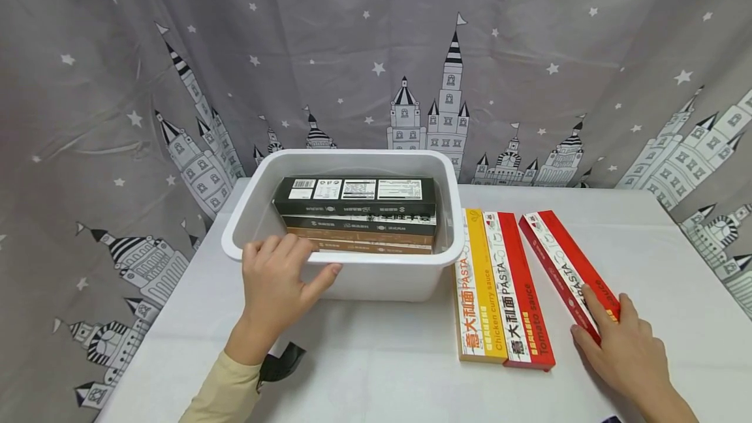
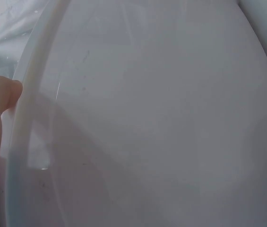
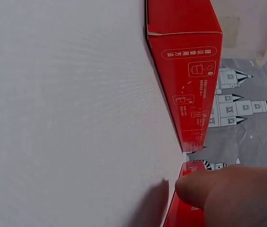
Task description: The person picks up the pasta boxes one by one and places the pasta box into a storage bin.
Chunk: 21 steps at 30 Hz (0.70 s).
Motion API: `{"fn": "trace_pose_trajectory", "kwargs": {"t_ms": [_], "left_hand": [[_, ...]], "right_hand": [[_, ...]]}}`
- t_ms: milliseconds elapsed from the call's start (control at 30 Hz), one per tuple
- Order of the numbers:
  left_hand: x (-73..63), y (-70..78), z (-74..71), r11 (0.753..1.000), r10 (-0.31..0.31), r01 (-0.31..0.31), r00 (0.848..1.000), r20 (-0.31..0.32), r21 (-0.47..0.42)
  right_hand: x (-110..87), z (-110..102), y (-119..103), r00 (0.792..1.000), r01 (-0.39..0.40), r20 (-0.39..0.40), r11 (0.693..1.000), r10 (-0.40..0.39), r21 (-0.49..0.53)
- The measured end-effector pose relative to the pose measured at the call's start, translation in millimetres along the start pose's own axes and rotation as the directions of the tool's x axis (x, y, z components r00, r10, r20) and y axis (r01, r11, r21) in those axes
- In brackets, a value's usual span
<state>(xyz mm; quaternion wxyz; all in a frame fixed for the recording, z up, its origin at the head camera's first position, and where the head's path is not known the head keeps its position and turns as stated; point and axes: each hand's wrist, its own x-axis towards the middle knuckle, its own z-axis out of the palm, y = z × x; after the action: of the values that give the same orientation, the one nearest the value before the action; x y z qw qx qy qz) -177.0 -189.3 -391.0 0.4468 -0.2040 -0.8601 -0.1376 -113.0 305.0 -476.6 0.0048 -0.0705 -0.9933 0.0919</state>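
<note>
My left hand [image 1: 273, 286] grips the front rim of a white plastic bin [image 1: 388, 258], fingers over the edge and thumb outside. In the left wrist view the thumb [image 2: 3, 94] lies at the rim beside the bin's wall [image 2: 147, 118]. Over on the right, my right hand [image 1: 631, 354] holds the near end of a red pasta box [image 1: 566, 266], which lies slanted on the table; the hand covers part of its lettering. From the right wrist, that box [image 3: 185, 215] shows beneath the thumb [image 3: 218, 189].
Stacked in the bin are black pasta boxes [image 1: 352, 207] above brown ones [image 1: 376, 243]. Between bin and right hand, a yellow chicken curry pasta box [image 1: 484, 286] lies against a red tomato pasta box [image 1: 519, 292]. Behind the white table [image 1: 376, 358] hangs a grey castle-print curtain [image 1: 329, 38].
</note>
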Motion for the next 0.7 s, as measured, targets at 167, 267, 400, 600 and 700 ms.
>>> {"fn": "trace_pose_trajectory", "kwargs": {"t_ms": [167,267,400,600,700], "left_hand": [[0.1,0.0,0.0,1.0,-0.001,0.001,1.0,-0.002,-0.003],[0.0,0.2,0.3,1.0,0.0,0.0,1.0,-0.002,-0.004],[0.2,0.5,0.9,1.0,0.004,-0.004,1.0,-0.005,-0.005],[0.3,0.0,0.7,1.0,0.004,-0.004,1.0,-0.005,0.002],[-0.2,-0.1,0.2,1.0,0.003,-0.003,1.0,-0.006,0.005]], "right_hand": [[1.3,-0.3,-0.7,1.0,-0.015,-0.013,1.0,0.015,-0.008],[2.8,-0.9,-0.2,1.0,-0.031,-0.005,0.999,0.031,-0.017],[4.4,-2.2,1.4,0.999,-0.04,0.008,0.999,0.04,-0.015],[7.1,-3.7,2.5,1.0,-0.024,0.002,0.999,0.024,-0.023],[7.4,-3.6,2.5,0.999,-0.025,0.019,0.999,0.025,-0.024]]}}
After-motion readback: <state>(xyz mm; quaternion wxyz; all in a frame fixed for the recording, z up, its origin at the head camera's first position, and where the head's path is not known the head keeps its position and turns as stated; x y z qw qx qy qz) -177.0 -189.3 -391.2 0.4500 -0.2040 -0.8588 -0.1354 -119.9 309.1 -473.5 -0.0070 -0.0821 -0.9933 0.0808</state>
